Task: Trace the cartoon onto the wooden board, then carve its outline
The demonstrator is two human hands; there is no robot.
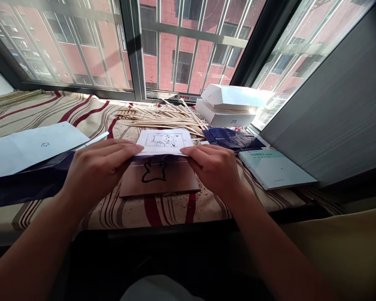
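Observation:
Between my two hands is a white sheet of paper point(144, 147) with a line drawing of a cartoon animal in a frame. My left hand point(97, 167) pinches its near left corner, and my right hand point(211, 167) pinches the near right corner. A dark blue layer shows just under the sheet's near edge. Below and nearer to me lies a brown board point(178, 177) with a thick black outline drawn on it. The sheet covers the board's far part. My fingertips under the paper are hidden.
Thin wooden sticks point(163, 117) are heaped behind the paper. A white ZTE box point(225, 119) stands by the window. Dark blue sheets point(235, 140) and a pale book point(277, 169) lie at right. At left, white paper point(28, 144) overlaps a dark blue sheet point(34, 179). Striped cloth point(172, 211) covers the ledge.

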